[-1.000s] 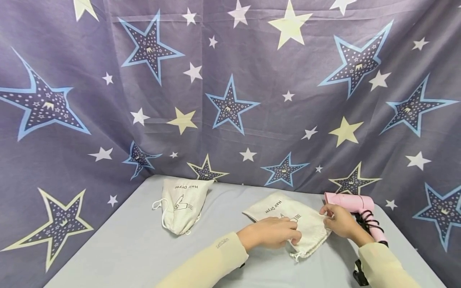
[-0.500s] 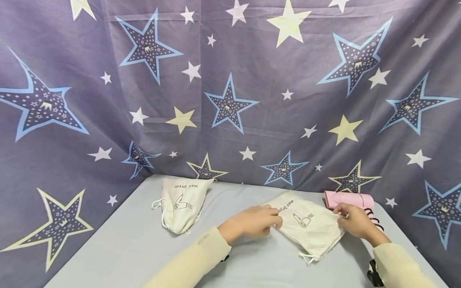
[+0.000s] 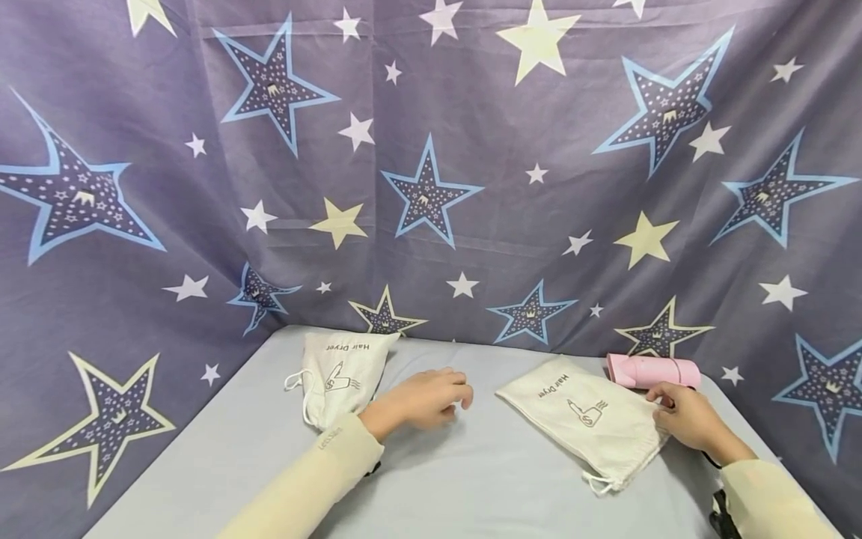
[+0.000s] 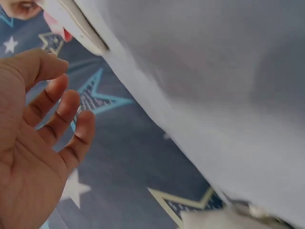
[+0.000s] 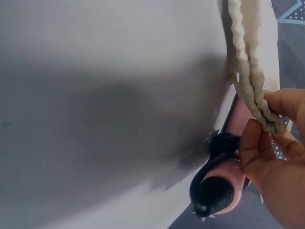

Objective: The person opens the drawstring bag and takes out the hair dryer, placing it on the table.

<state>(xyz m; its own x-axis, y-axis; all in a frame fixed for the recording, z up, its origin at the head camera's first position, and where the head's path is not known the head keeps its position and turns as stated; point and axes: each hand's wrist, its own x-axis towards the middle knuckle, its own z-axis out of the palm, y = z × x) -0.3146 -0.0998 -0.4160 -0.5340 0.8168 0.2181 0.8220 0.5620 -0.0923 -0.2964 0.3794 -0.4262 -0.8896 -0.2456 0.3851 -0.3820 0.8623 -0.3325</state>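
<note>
My right hand (image 3: pixel 697 423) pinches the gathered mouth corner of a cream drawstring bag (image 3: pixel 584 419) printed "Hair Dryer". In the right wrist view the bag's ruffled edge (image 5: pixel 250 62) is caught between thumb and fingers. Just behind that hand lies a pink hair dryer (image 3: pixel 649 372); its handle end (image 5: pixel 221 188) shows a dark cord wrapped round it. My left hand (image 3: pixel 427 400) is held over the table between the two bags, fingers loosely bent, with nothing in it. A second cream drawstring bag (image 3: pixel 343 382) lies at the left, partly covered by the left forearm.
A grey-blue cloth covers the table (image 3: pixel 471 479). Behind it and on both sides hangs a dark curtain (image 3: pixel 431 97) printed with stars. The hair dryer lies close to the back right edge.
My left hand has let go of the right-hand bag and moved left toward the other bag. My right hand has shifted right, drawing its bag along and covering the dryer's handle.
</note>
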